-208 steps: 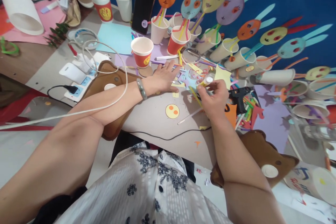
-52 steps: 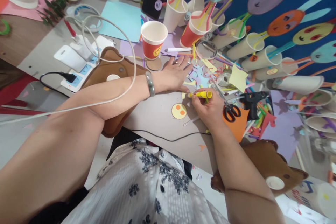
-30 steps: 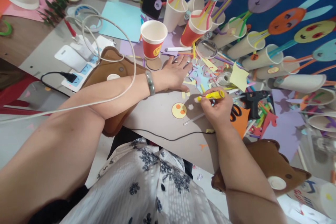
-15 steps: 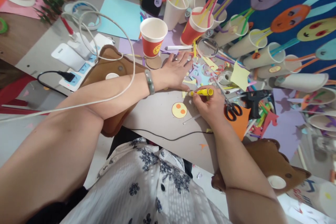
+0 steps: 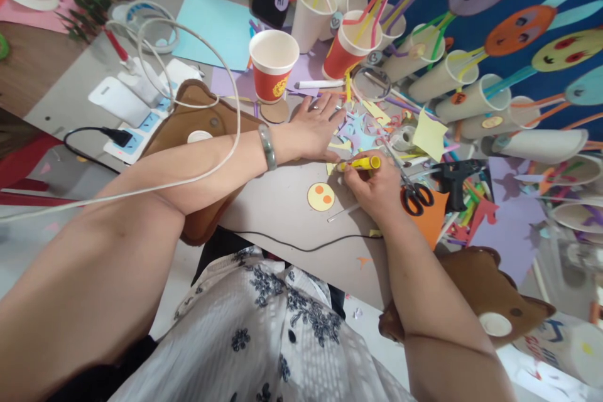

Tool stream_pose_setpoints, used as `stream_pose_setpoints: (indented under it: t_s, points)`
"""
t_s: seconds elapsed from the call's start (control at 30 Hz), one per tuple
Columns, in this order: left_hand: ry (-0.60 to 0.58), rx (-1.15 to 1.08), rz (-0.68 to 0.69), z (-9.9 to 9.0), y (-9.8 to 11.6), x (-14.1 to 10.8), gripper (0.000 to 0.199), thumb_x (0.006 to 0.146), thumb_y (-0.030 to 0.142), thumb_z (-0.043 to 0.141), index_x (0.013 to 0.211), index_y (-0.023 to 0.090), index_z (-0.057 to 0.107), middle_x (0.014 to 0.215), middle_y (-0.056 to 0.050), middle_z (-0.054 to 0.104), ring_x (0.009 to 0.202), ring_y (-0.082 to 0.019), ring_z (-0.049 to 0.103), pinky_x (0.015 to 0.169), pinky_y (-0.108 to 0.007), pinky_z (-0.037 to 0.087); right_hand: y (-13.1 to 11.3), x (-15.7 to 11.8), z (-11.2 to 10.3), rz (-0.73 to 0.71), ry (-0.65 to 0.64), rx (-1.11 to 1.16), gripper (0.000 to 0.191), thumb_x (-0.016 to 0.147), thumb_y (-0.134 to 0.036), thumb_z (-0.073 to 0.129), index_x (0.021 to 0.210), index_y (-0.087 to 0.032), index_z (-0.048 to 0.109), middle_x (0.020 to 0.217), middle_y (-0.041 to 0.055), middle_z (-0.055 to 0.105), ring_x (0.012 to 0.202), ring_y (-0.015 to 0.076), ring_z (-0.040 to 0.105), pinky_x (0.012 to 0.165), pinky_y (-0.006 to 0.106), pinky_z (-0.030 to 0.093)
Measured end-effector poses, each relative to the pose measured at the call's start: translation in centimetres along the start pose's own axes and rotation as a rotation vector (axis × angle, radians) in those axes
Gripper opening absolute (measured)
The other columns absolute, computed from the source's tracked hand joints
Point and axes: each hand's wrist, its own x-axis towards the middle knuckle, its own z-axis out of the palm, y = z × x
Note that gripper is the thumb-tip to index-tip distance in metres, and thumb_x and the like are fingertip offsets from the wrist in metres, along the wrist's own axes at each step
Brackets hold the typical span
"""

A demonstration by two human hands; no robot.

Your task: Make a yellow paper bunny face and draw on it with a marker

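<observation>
My left hand [image 5: 316, 129] lies spread on the table, palm down, beside a pile of paper scraps [image 5: 360, 129]. Between the fingers of my right hand [image 5: 374, 185] is a yellow marker [image 5: 362, 164], its left end near a small pale yellow paper piece [image 5: 331, 169]. A round yellow paper disc [image 5: 321, 196] with two orange dots lies just below. Behind my left hand stands a red and white paper cup [image 5: 273, 66]. Black-handled scissors [image 5: 416, 198] lie right of my right hand, on orange paper [image 5: 433, 217].
A black glue gun [image 5: 455, 182] lies at the right. Several cups with paper faces on straws line the back right. A white cable [image 5: 238, 100] loops over my left forearm; a power strip [image 5: 127, 141] sits at the left. A thin black cable [image 5: 306, 250] crosses the front.
The whole view has shifted very slightly. My left hand stays flat, and my right hand keeps the yellow marker in nearly the same place.
</observation>
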Motion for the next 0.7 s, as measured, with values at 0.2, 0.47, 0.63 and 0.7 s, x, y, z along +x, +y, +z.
stream_pose_setpoints:
  t_s: [0.2,0.47,0.63,0.7]
  points:
    - [-0.043,0.023,-0.038,-0.8,0.5,-0.5,0.115,0.076,0.065,0.070,0.167,0.015,0.020,0.178,-0.017,0.003,0.163,-0.047,-0.006,0.131,-0.061,-0.002,-0.3,0.2,-0.3,-0.005,-0.025,-0.023,0.011,0.079,-0.030,0.065,0.082,-0.027,0.056,0.069,-0.0002,0.060,0.067,0.0219,0.055,0.077,0.042,0.049]
    - [-0.055,0.037,-0.052,-1.2,0.8,-0.6,0.120,0.074,0.066,0.073,0.168,0.012,0.019,0.178,-0.020,0.003,0.163,-0.047,-0.001,0.131,-0.061,0.000,-0.3,-0.9,-0.4,0.049,0.135,0.060,0.010,0.082,-0.035,0.064,0.084,-0.027,0.058,0.070,0.0023,0.062,0.072,0.0261,0.060,0.070,0.044,0.052]
    - [-0.035,0.021,-0.033,-0.9,0.5,-0.3,0.122,0.072,0.066,0.074,0.168,0.014,0.019,0.178,-0.018,0.005,0.163,-0.047,-0.002,0.131,-0.061,0.000,-0.6,-0.8,-0.4,0.008,0.134,0.056,0.011,0.082,-0.036,0.065,0.083,-0.027,0.059,0.076,0.0037,0.066,0.074,0.0258,0.062,0.073,0.044,0.052]
    - [-0.025,0.019,-0.026,-0.8,0.5,-0.3,0.120,0.073,0.065,0.074,0.168,0.015,0.019,0.178,-0.018,0.006,0.163,-0.047,-0.002,0.131,-0.061,0.000,-0.6,-0.7,-0.2,-0.018,0.114,0.042,0.011,0.082,-0.036,0.065,0.085,-0.027,0.060,0.078,0.0037,0.067,0.077,0.0259,0.062,0.077,0.045,0.052]
